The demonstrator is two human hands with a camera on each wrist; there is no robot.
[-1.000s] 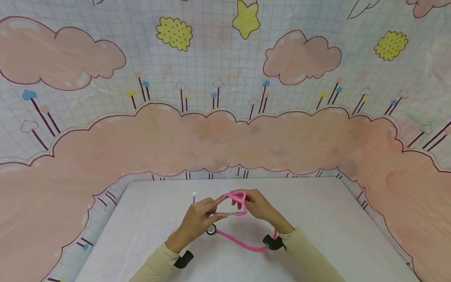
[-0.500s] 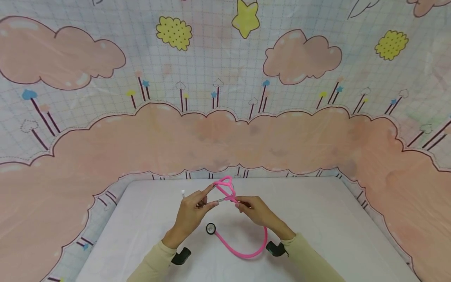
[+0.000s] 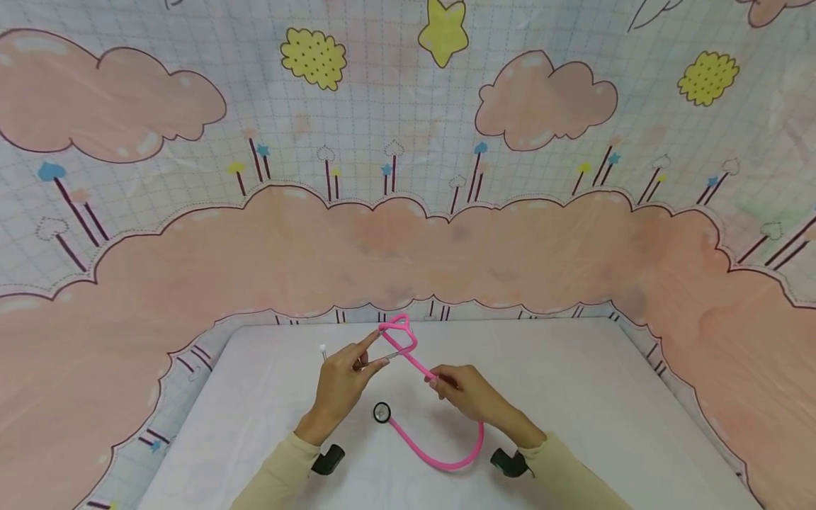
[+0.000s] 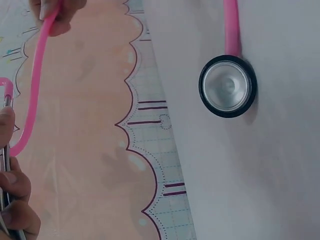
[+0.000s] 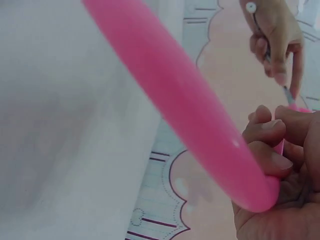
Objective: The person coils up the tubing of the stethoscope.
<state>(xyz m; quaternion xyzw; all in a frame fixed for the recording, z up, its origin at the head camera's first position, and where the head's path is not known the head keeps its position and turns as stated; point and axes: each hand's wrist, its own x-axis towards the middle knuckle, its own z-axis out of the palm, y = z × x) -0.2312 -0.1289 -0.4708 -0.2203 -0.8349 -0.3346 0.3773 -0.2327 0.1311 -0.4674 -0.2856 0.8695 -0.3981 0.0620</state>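
Note:
A pink stethoscope (image 3: 440, 465) is held up between both hands over the white table. My left hand (image 3: 339, 379) grips its metal ear tubes, with one white eartip (image 3: 323, 348) sticking up behind the hand. The forked pink tubing (image 3: 408, 333) rises beyond the left fingertips. Lower down the single tube, my right hand (image 3: 474, 392) pinches it between thumb and fingers; in the right wrist view the tube (image 5: 195, 110) bends out of the palm. The round chest piece (image 4: 227, 86), black-rimmed with a silver face, lies on the table between the hands.
The white tabletop (image 3: 574, 397) spreads around both hands. Behind it hangs a printed cloth backdrop (image 3: 357, 255) with pink clouds, stars and a pale grid. Black wrist cameras sit at both cuffs.
My right hand has left the forked part and slid down the single tube, toward the lower right. My left hand has shifted slightly left with the ear tubes. The chest piece has barely moved.

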